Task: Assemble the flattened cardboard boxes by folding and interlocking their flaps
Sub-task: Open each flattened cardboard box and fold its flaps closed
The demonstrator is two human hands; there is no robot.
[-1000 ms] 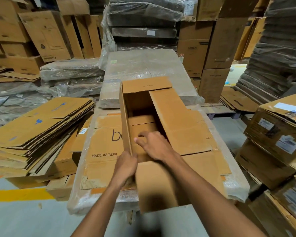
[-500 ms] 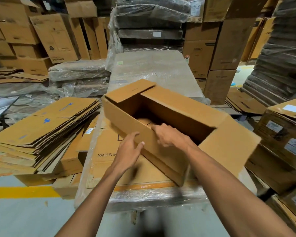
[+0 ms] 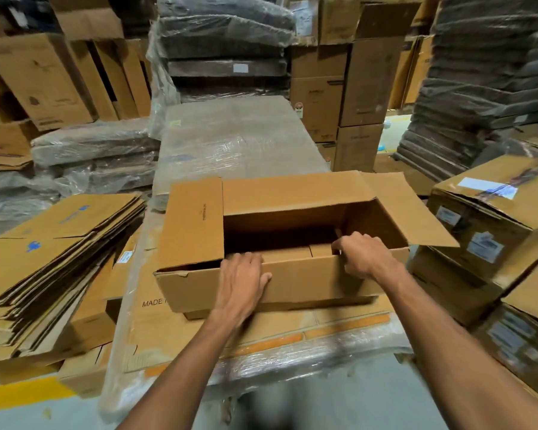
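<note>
Cardboard box (image 3: 305, 282) stands open-topped on the near end of the wrapped stack (image 3: 292, 363), left hand (image 3: 241, 283) flat with straight fingers against its near wall, right hand (image 3: 365, 256) curled over that rim; bottom seemingly locked, it likely needs lifting away next.

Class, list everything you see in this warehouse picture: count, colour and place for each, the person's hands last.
open cardboard box: 1, brown, centre, on the wrapped bundle
wrapped bundle: 1, clear film over brown card, under the box
rear wrapped bundle: 1, pale, behind the box
flattened boxes: 1 stack, brown with blue marks, left
labelled cartons: several, brown, white labels, right
yellow floor line: 1, yellow, lower left
left hand: 1, resting on the box's front wall
right hand: 1, gripping the front wall's rim
</note>
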